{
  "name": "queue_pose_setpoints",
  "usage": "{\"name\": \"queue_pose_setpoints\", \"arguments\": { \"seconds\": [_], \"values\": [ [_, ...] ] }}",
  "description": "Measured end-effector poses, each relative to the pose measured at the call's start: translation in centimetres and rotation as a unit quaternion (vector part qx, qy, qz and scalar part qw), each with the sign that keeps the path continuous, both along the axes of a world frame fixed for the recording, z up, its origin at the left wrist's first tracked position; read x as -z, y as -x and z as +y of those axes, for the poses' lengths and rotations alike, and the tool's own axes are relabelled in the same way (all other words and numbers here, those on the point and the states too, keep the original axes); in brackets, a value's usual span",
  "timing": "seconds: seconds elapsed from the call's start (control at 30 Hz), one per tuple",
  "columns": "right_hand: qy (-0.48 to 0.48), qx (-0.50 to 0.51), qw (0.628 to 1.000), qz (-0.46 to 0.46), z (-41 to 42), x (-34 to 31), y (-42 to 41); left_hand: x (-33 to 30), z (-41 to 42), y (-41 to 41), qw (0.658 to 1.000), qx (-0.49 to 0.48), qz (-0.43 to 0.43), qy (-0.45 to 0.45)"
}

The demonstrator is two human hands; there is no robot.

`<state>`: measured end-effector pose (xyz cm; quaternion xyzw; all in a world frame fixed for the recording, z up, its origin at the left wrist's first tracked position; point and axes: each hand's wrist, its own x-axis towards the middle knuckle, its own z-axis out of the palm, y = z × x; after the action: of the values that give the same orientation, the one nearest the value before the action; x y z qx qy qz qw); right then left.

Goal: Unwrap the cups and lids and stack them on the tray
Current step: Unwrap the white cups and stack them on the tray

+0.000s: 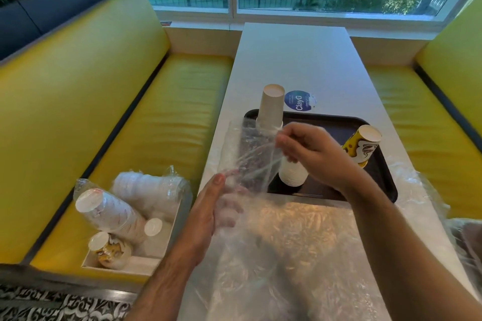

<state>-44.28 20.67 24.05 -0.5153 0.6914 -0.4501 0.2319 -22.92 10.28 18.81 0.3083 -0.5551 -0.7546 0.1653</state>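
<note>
On the white table (292,60), both hands (313,154) pinch clear wrap (250,161) between them

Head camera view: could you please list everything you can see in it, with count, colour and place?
Tray: one, dark, on the table.
Table: one, white, between the benches.
Plain cup stack: one, beige, upside down, tray's far left.
White cup stack: one, tray's near edge, behind the right hand.
Patterned cup stack: one, yellow and white, tilted, tray's right.
Plastic wrap: clear, stretched between the hands, spreading over the near table.
Box: one, white, on the left bench, holding several wrapped stacks.
Sticker: one, blue, beyond the tray.
Benches: two, yellow.
Left hand: holds the wrap.
Right hand: pinches the wrap.
</note>
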Motion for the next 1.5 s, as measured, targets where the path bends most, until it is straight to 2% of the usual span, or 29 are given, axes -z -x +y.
{"name": "queue_pose_setpoints", "arguments": {
  "seconds": [0.17,0.33,0.4,0.47,0.53,0.6,0.67,0.77,0.93,1.03,1.17,1.3,1.5],
  "values": [
    [0.071,0.062,0.991,-0.095,0.5,-1.2,1.5,0.4,0.2,-0.8,0.999,-0.015,0.006,-0.033],
    [0.092,0.154,0.960,-0.215,1.5,0.7,0.0,0.7,1.2,-0.2,1.000,-0.014,0.023,-0.012],
    [0.086,0.205,0.937,-0.270,3.2,2.0,-1.1,0.9,1.8,0.3,0.999,-0.031,0.027,-0.007],
    [0.063,0.193,0.907,-0.370,5.5,3.1,-2.5,0.9,2.4,0.8,0.998,-0.059,0.024,0.011],
    [0.008,0.120,0.890,-0.440,7.4,3.7,-4.1,1.1,2.9,1.2,0.995,-0.088,0.010,0.045],
    [-0.027,0.077,0.898,-0.432,8.3,4.6,-4.9,1.7,3.4,1.7,0.990,-0.098,-0.007,0.103],
    [-0.034,0.093,0.920,-0.378,8.6,5.2,-5.2,2.4,3.8,2.2,0.986,-0.103,-0.014,0.128],
    [-0.021,0.104,0.934,-0.342,9.9,5.7,-4.6,2.9,4.5,2.5,0.989,-0.104,-0.005,0.105],
    [-0.015,0.091,0.933,-0.348,12.8,6.1,-2.9,3.2,6.0,1.4,0.996,-0.087,0.007,0.033],
    [-0.008,0.077,0.926,-0.371,14.2,6.1,-2.2,3.6,7.0,0.0,0.999,-0.006,0.039,-0.001],
    [-0.024,0.022,0.926,-0.377,15.7,5.7,-1.5,3.7,7.7,-0.6,0.992,0.119,0.035,0.009],
    [-0.030,0.014,0.938,-0.346,17.1,5.4,-1.4,2.9,8.1,-0.6,0.985,0.167,0.029,-0.019],
    [-0.051,-0.034,0.936,-0.346,18.7,5.1,-3.2,2.3,6.6,-1.0,0.964,0.233,0.043,-0.124]
  ]
}}
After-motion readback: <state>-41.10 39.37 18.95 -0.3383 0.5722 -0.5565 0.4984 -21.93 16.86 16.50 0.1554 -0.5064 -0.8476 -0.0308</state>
